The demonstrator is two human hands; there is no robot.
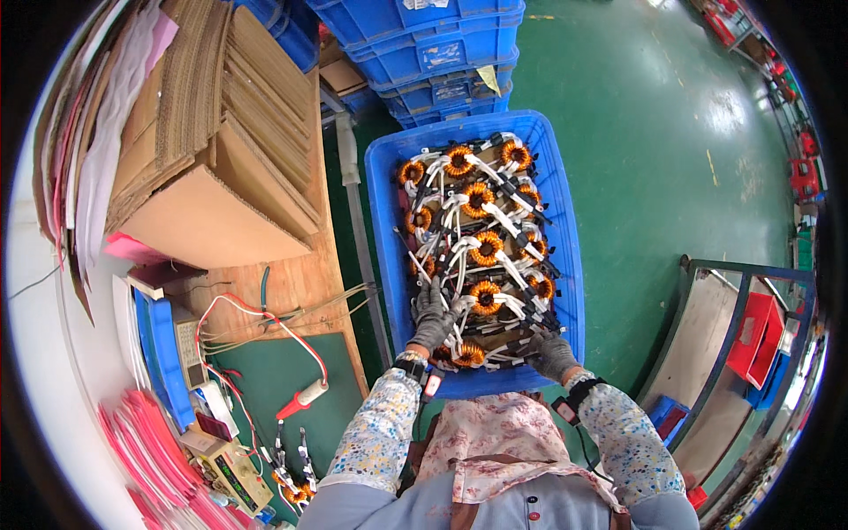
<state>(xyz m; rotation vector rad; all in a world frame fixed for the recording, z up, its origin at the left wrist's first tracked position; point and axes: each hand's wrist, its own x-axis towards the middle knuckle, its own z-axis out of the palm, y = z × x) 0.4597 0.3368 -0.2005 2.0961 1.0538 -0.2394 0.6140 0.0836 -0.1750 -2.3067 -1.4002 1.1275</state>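
Note:
A blue plastic crate in front of me holds several copper-wound toroid coils with white leads and black sleeved ends. My left hand, in a dark grey glove, lies over the leads at the crate's near left, fingers stretched and apart. My right hand, gloved alike, is at the near right corner. Its fingers bend around wire leads, and their tips are partly hidden. Between the hands, nearest me, sits a toroid coil. Cardboard shows beneath the leads.
Blue crates are stacked beyond. On the left, a wooden bench carries cardboard dividers, a red-and-white wired probe, pliers, a meter and more coils. A metal rack with red bins stands right.

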